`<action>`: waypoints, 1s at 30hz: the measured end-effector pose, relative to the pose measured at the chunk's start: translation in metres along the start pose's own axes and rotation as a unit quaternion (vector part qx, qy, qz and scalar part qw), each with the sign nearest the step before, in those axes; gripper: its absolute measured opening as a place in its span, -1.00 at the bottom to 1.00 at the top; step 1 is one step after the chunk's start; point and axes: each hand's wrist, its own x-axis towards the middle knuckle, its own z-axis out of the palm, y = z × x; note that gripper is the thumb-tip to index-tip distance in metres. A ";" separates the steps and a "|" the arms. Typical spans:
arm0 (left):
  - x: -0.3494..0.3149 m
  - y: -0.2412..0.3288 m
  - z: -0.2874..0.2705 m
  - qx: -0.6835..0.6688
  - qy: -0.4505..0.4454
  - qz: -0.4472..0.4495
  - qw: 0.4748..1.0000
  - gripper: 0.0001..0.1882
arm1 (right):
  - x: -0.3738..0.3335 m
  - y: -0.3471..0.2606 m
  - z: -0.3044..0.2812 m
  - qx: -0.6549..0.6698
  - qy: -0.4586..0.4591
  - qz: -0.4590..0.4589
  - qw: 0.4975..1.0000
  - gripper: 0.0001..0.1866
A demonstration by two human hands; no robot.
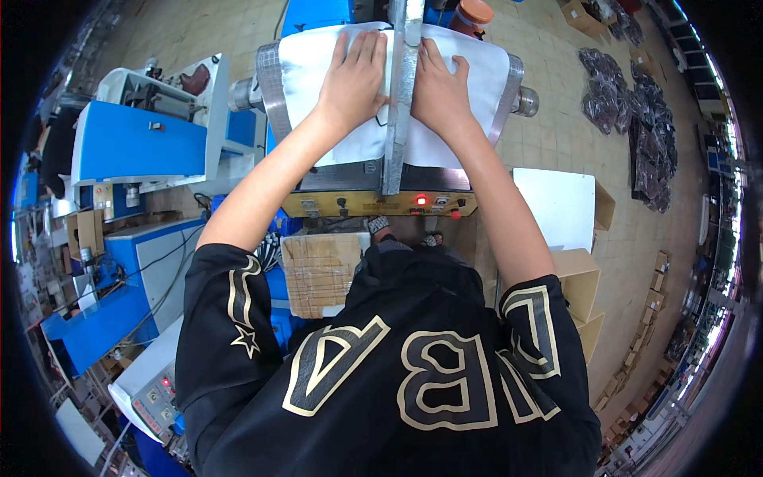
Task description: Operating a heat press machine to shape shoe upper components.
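Note:
A white sheet (485, 75) lies over the grey bed (274, 95) of a machine in front of me. My left hand (355, 79) rests flat on its left half, with fingers stretched away from me. On the other side of a metal bar (404, 87), my right hand (442, 91) lies on the sheet with its fingers apart, close along the bar. The bar runs front to back above the sheet and hides the strip beneath it. A small dark line, perhaps an edge of something, shows near my left thumb. Neither hand visibly grips anything.
Below the bed is a yellow control panel (381, 205) with a lit red button (421, 199). An orange-lidded jar (472, 16) stands at the back. Blue-and-white machines (139, 143) are on the left. Dark wrapped bundles (652, 143), a white board (554, 208) and cartons are on the right.

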 end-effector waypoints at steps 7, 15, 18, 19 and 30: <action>-0.005 0.011 0.016 -0.017 0.087 -0.022 0.996 -0.01 | 0.002 0.007 0.002 0.009 -0.007 -0.031 0.999 0.10; 0.024 -0.017 0.009 -0.102 0.050 0.023 0.993 -0.22 | 0.025 0.017 0.000 0.004 -0.079 -0.033 0.996 0.18; 0.035 -0.028 0.016 -0.123 0.068 0.054 0.989 -0.30 | 0.036 0.022 -0.003 -0.016 -0.129 -0.022 0.991 0.18; 0.039 -0.032 0.018 -0.120 0.036 0.061 0.990 -0.25 | 0.041 0.024 -0.004 -0.017 -0.156 -0.022 0.987 0.19; 0.078 -0.052 0.025 -0.185 -0.220 0.081 0.954 -0.11 | 0.088 0.038 -0.019 0.015 -0.377 -0.013 0.926 0.19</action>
